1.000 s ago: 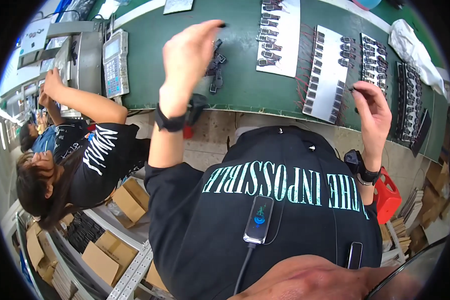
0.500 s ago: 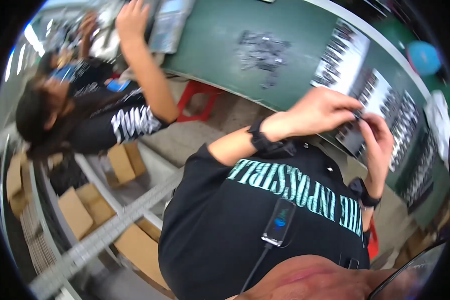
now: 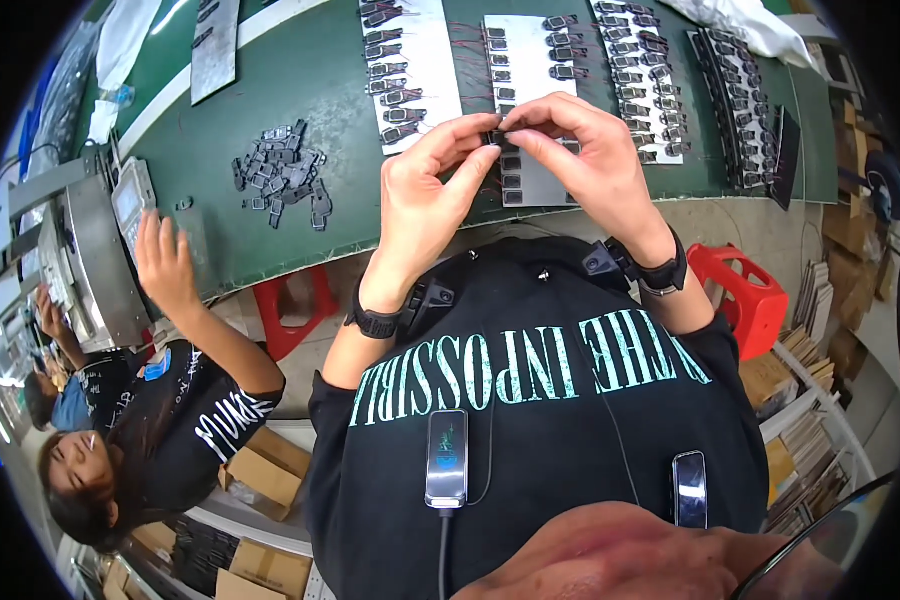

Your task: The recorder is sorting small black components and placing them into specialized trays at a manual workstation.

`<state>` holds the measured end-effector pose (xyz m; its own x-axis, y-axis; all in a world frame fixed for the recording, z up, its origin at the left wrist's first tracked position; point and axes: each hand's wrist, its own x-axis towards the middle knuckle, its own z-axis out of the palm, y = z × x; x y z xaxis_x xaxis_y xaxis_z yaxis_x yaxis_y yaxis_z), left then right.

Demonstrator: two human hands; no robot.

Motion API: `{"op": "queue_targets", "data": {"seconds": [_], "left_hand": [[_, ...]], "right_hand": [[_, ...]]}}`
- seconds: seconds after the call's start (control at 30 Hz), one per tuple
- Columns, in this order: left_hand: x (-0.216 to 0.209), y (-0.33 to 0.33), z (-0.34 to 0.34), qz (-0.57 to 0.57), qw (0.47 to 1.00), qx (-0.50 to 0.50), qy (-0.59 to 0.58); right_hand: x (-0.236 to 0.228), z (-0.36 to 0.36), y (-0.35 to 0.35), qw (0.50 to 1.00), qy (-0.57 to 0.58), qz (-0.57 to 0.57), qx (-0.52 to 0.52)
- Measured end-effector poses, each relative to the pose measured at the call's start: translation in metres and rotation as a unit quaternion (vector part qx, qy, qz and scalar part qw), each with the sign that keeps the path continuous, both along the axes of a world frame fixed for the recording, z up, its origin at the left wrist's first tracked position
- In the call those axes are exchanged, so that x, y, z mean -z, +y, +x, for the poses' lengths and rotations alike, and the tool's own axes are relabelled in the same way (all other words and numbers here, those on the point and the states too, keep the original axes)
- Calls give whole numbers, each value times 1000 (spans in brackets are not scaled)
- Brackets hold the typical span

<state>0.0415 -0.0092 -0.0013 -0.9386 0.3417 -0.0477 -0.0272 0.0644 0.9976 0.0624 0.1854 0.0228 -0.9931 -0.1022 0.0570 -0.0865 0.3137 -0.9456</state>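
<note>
My left hand [image 3: 422,200] and my right hand [image 3: 600,165] meet above the front edge of the green table, fingertips pinched together on a small black plastic part [image 3: 494,138]. Fingers cover most of it, so its exact kind is hidden. Directly below lies a pale board [image 3: 545,185] bearing rows of similar black parts, some with thin red wires. Left of it, a white board [image 3: 432,70] carries another column of wired black parts. Farther left, a loose pile of small black plastic housings [image 3: 282,172] rests on the table.
More loaded boards [image 3: 642,85] stand to the right, including a dark rack [image 3: 735,105]. At left, a co-worker's raised hand [image 3: 165,262] is beside a grey machine [image 3: 130,205]. Red stools [image 3: 745,300] and cardboard boxes [image 3: 265,470] stand below table level.
The view has swung, so the table now lies straight ahead and the boards sit nearer the middle. Both hands still pinch the small part. The co-worker's hand appears lower, by the machine.
</note>
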Motion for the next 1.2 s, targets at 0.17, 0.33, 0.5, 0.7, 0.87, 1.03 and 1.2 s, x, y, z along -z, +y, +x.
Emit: {"op": "queue_targets", "data": {"seconds": [0.17,0.33,0.5,0.7,0.87,1.03,1.2], "left_hand": [[2,-2,3,-11,1000,-5,-7],[9,-2,3,-18,1000,-20,13],[5,-1,4,-30,999,-20,17],[7,-1,7,-29,999,-10,15],[7,1,7,-42,999,4,18],[2,10,11,20,999,-7,-30],[3,10,20,-7,1000,-5,-23]], "right_hand": [[11,2,-4,997,-29,-67,17],[12,3,-4,997,-53,-55,10],[21,1,-2,991,-71,-116,-11],[26,-1,6,972,-122,-193,-55],[27,-2,10,976,-117,-173,-64],[17,2,8,991,-61,-105,-55],[1,22,1,999,-2,30,-25]]}}
